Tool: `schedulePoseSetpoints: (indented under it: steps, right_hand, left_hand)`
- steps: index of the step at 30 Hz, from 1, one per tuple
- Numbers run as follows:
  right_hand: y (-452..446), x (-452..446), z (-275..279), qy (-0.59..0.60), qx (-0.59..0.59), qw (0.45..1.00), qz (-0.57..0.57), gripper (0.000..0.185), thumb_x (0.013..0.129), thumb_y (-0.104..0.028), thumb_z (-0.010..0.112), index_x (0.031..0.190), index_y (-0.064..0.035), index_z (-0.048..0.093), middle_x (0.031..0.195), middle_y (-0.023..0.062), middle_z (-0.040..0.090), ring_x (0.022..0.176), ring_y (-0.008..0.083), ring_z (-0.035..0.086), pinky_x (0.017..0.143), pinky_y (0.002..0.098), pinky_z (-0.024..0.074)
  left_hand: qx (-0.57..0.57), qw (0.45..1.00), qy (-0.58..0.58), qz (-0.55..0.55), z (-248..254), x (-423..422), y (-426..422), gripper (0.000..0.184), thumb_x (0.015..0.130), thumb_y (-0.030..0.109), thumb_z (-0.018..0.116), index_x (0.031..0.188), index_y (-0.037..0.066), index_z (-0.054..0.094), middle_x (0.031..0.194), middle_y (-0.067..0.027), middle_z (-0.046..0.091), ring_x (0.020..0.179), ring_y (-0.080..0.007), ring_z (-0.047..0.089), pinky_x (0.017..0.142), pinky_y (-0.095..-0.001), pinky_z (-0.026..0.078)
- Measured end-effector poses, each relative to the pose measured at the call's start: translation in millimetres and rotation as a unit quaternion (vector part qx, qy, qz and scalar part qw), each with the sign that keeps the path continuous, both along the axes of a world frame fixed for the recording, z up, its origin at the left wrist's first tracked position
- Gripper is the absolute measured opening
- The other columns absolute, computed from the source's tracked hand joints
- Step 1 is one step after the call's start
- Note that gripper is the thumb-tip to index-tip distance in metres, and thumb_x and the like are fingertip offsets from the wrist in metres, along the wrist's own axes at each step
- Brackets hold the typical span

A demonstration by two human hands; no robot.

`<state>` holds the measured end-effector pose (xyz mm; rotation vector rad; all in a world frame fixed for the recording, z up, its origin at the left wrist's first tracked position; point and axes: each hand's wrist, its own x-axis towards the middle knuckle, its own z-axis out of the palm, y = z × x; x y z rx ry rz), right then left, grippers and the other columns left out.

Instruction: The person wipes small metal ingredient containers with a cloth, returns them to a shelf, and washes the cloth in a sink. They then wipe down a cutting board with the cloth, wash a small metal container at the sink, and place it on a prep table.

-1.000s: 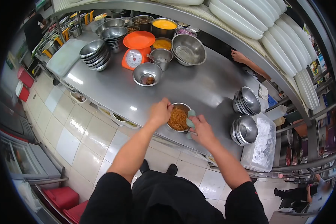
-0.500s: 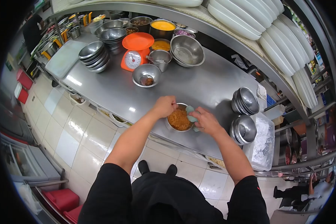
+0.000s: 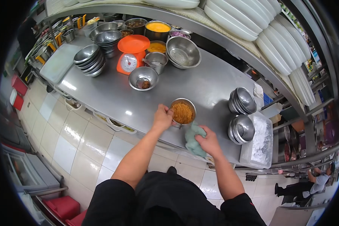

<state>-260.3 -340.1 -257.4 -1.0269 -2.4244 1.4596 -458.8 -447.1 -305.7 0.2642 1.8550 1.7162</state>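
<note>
A metal bowl (image 3: 194, 109) filled with orange-brown shredded food (image 3: 182, 113) stands on the steel counter near its front edge. My left hand (image 3: 163, 117) is closed at the bowl's left rim, its fingertips partly hidden. To the right of the bowl, my right hand (image 3: 208, 140) grips a pale green cloth (image 3: 194, 139) that hangs over the counter edge. Farther back, a wider metal bowl (image 3: 143, 78) has a small brown lump in it. Behind that one stands an orange scale (image 3: 130, 62) with a round dial.
Stacked metal bowls stand at the left (image 3: 89, 60) and right (image 3: 242, 130) of the counter (image 3: 211, 81). Pots with yellow and brown contents line the back. White plates (image 3: 233, 19) fill the overhead shelf. A frosted tray (image 3: 258, 141) lies at the right. Another person (image 3: 309, 184) stands far right.
The food bowl has turned, and my right hand has moved off it, down and right, with the green cloth now hanging open. My left hand has shifted slightly down and left.
</note>
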Motion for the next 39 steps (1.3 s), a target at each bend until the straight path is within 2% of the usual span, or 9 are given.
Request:
schedulePoseSetpoints:
  steps: [3,6,8,11,18,26,31,34,39]
  right_hand:
    - [13.6,55.0,18.2,-0.083,0.023,0.992,0.09,0.054,0.078,-0.021,0.065,0.127,-0.0017,0.057,0.113,0.0188,0.066,0.106,0.0273,0.064,0.092,0.0352,0.0483]
    - [19.1,125.4,38.8,-0.12,-0.087,0.984,0.099,0.054,0.078,-0.021,0.064,0.128,-0.0011,0.056,0.115,0.0222,0.065,0.109,0.0324,0.063,0.094,0.0367,0.0477]
    - [22.5,181.9,9.7,-0.366,0.084,0.915,0.145,0.051,0.079,-0.018,0.062,0.126,-0.0007,0.057,0.117,0.0258,0.063,0.111,0.0385,0.06,0.096,0.0397,0.0468]
    - [4.1,202.1,24.4,-0.392,0.108,0.913,0.024,0.05,0.079,-0.016,0.06,0.126,0.0,0.055,0.117,0.0286,0.061,0.113,0.0423,0.057,0.098,0.0423,0.0454]
    - [-22.8,130.6,3.8,-0.083,0.337,0.933,-0.099,0.058,0.082,-0.014,0.06,0.135,0.0044,0.044,0.137,0.0309,0.046,0.122,0.0458,0.05,0.1,0.0448,0.0442]
    - [-30.1,2.0,-109.9,-0.131,0.413,0.892,-0.133,0.078,0.089,-0.04,0.052,0.143,0.0112,0.031,0.151,0.0325,0.026,0.141,0.0475,0.023,0.116,0.0512,0.0189]
    - [-107.8,-145.7,-107.0,0.019,0.328,0.944,0.019,0.076,0.087,-0.036,0.055,0.144,0.0082,0.03,0.15,0.0264,0.032,0.142,0.0375,0.028,0.117,0.0497,0.0172]
    - [-156.6,-195.1,-81.6,-0.048,0.252,0.935,0.246,0.069,0.087,-0.031,0.053,0.145,0.0026,0.033,0.153,0.0189,0.033,0.144,0.0341,0.025,0.118,0.0469,0.0184]
    - [-133.7,-185.1,-101.0,-0.03,0.331,0.918,0.216,0.061,0.093,-0.029,0.045,0.146,-0.0011,0.034,0.153,0.0175,0.033,0.142,0.0364,0.029,0.116,0.0552,0.0179]
  left_hand:
    - [0.019,0.993,-0.083,-0.08,6.2,-9.1,-13.8,0.028,0.095,0.01,0.053,0.118,0.0,0.042,0.094,-0.0137,0.059,0.064,-0.0207,0.066,0.062,-0.0366,0.056]
    - [-0.025,0.981,0.115,-0.157,14.7,-21.4,-42.3,0.036,0.096,0.011,0.052,0.132,0.007,0.044,0.104,-0.0189,0.058,0.084,-0.0275,0.067,0.078,-0.0391,0.056]
    - [-0.07,0.918,0.319,-0.224,17.7,-29.5,-51.9,0.045,0.094,0.011,0.056,0.137,0.012,0.043,0.112,-0.02,0.057,0.096,-0.0319,0.063,0.085,-0.0402,0.052]
    - [-0.07,0.851,0.435,-0.286,12.2,-45.8,-42.5,0.042,0.089,0.013,0.063,0.129,0.014,0.051,0.121,-0.0186,0.054,0.101,-0.0366,0.061,0.087,-0.0428,0.051]
    - [-0.062,0.852,0.406,-0.324,3.8,-50.5,-25.5,0.025,0.082,0.02,0.074,0.1,0.006,0.064,0.132,-0.0206,0.051,0.101,-0.036,0.062,0.084,-0.0404,0.052]
    - [-0.006,0.893,0.399,-0.21,73.6,-72.8,-103.8,0.023,0.079,0.007,0.075,0.097,0.001,0.063,0.124,-0.0184,0.057,0.089,-0.0264,0.067,0.075,-0.0332,0.056]
    - [-0.013,0.882,0.443,-0.16,110.7,-73.4,-137.7,0.02,0.079,-0.005,0.068,0.097,0.0,0.062,0.131,-0.0172,0.054,0.095,-0.0211,0.067,0.076,-0.0303,0.056]
    - [0.002,0.89,0.437,-0.133,108.3,-75.3,-154.7,0.022,0.078,-0.012,0.06,0.097,0.0,0.061,0.134,-0.0161,0.052,0.096,-0.0201,0.065,0.077,-0.0285,0.055]
    - [0.003,0.894,0.436,-0.103,100.2,-75.1,-169.8,0.023,0.078,-0.017,0.055,0.094,-0.001,0.059,0.132,-0.0133,0.053,0.094,-0.0161,0.063,0.076,-0.0251,0.053]
